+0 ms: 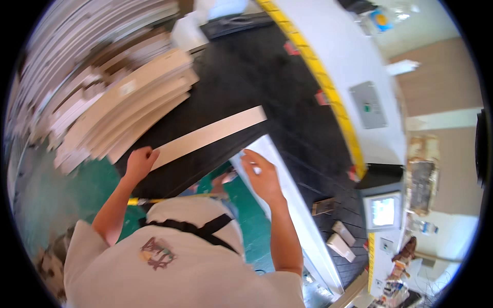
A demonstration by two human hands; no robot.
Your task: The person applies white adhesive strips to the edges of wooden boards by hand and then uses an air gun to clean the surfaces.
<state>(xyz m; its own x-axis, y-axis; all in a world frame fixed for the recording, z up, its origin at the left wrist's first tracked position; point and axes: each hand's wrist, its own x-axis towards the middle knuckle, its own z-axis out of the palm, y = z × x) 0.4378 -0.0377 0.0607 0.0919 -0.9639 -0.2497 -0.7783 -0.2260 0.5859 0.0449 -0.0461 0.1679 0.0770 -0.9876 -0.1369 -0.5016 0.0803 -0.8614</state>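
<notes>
Clearly nearer the left hand (141,164) than the right hand (263,175): long, flat, pale wood-toned board (208,136) on the matt black surface (231,72), slanting lengthwise forward and rightward from the left grip. Curled at the board's near end there, but cannot tell whether clasping or merely touching. On the right, loosely parted, seemingly empty, over the long, smooth white strip (298,205), apart from the board.

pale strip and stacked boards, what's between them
Head view: black tabletop shows between them, with the left hand at the near end of the pale strip.
</notes>
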